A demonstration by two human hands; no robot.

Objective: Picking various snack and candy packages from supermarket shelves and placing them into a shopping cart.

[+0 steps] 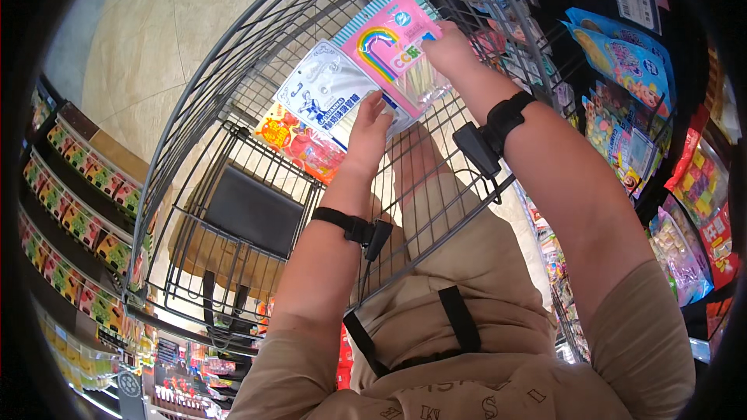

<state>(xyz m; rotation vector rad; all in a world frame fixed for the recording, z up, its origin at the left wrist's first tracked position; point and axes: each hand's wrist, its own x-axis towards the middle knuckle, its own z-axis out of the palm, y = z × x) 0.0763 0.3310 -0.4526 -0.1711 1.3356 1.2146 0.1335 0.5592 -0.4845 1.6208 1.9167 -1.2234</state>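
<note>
My right hand [450, 48] is closed on the right edge of a pink candy bag [379, 29] with a rainbow print and a clear window showing pale sticks. My left hand [369, 129] lies over the lower right of a silver-white pouch [317, 82] with a blue drawing, its visible fingers a little apart. Below that pouch, an orange and red bag of sweets [299, 144] is partly covered. These three packages sit side by side, overlapping, inside a wire shopping cart [204, 82].
Hanging candy bags [626, 70] line the shelf close on the right. To the left stands a shelf with patterned strips [85, 225]. The cart has a black panel [254, 208] in its near basket section. Pale floor tiles [144, 39] show beyond the cart.
</note>
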